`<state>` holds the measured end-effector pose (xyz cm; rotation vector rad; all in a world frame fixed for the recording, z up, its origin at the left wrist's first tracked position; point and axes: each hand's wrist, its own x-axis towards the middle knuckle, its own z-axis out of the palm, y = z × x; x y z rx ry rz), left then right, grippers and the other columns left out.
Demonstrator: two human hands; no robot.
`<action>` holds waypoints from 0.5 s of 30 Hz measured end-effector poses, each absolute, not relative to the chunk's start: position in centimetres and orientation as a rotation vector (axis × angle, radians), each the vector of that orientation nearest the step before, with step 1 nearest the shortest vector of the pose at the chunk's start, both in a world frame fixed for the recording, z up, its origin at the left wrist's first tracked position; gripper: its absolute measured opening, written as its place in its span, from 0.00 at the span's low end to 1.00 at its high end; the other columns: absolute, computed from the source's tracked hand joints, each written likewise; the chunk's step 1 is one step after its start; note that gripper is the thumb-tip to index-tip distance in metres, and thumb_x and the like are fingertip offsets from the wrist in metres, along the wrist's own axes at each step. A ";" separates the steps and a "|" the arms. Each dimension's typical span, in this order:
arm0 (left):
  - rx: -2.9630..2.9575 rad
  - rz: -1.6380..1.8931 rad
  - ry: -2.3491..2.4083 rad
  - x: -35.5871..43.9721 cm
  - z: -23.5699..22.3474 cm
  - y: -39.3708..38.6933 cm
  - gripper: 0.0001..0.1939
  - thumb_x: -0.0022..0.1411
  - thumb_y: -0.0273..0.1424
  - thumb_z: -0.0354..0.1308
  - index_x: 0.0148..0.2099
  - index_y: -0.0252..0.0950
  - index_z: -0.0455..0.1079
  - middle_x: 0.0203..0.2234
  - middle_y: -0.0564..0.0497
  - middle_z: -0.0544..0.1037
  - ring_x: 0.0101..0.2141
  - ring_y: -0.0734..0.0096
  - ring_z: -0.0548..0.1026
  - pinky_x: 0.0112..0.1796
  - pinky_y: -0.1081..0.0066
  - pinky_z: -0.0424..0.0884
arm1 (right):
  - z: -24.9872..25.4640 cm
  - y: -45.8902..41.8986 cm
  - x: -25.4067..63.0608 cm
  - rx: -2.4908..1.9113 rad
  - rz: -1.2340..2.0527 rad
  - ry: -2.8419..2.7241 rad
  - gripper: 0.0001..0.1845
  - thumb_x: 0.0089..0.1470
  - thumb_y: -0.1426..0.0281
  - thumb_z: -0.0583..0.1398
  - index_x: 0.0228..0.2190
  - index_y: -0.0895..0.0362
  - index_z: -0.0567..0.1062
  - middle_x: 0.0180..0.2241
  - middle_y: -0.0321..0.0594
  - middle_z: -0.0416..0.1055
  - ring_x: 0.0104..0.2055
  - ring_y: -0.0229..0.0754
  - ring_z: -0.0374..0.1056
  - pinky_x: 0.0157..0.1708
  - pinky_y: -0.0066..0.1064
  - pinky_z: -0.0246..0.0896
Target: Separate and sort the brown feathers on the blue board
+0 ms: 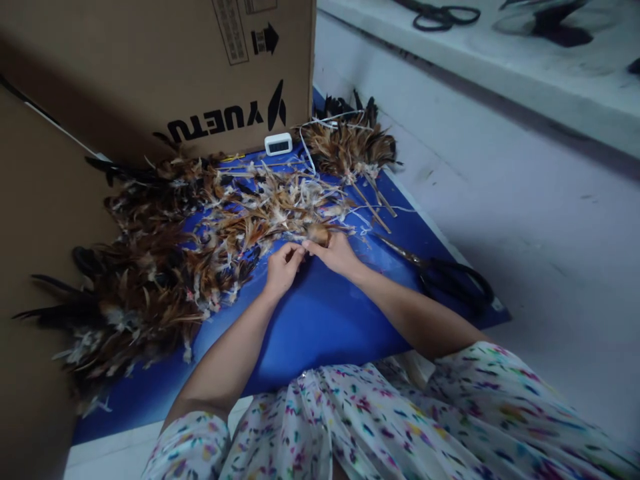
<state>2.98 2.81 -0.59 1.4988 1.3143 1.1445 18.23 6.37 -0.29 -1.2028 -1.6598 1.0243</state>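
Over the near edge of a feather pile, my left hand point(284, 268) and my right hand point(336, 253) meet at the fingertips. Brown feathers point(318, 233) stick out from the closed fingers of my right hand. My left hand is pinched; whatever lies between its fingertips is too small to make out. Loose brown and white feathers point(280, 210) spread just beyond both hands. To the right of my right hand, large black-handled scissors point(440, 267) lie with their blades pointing toward the feathers. A thin white string point(361, 223) trails close by.
Dark brown feather bunches point(150, 267) line the left side of the blue table point(320, 327). A feather bundle with sticks point(350, 143) lies at the back right. Behind stand a cardboard box point(215, 67) and a small white digital clock point(279, 144). More scissors point(445, 17) rest on the ledge.
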 end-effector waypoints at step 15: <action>1.418 1.164 1.285 3.0 -1.4 3.0 0.12 0.55 0.39 0.61 0.30 0.35 0.70 0.19 0.57 0.69 0.20 0.80 0.61 0.24 0.77 0.58 | -0.6 6.3 18.3 -1.189 1.004 -1.669 0.15 0.51 0.60 0.61 0.24 0.59 0.74 0.24 0.38 0.73 0.27 0.38 0.66 0.30 0.30 0.60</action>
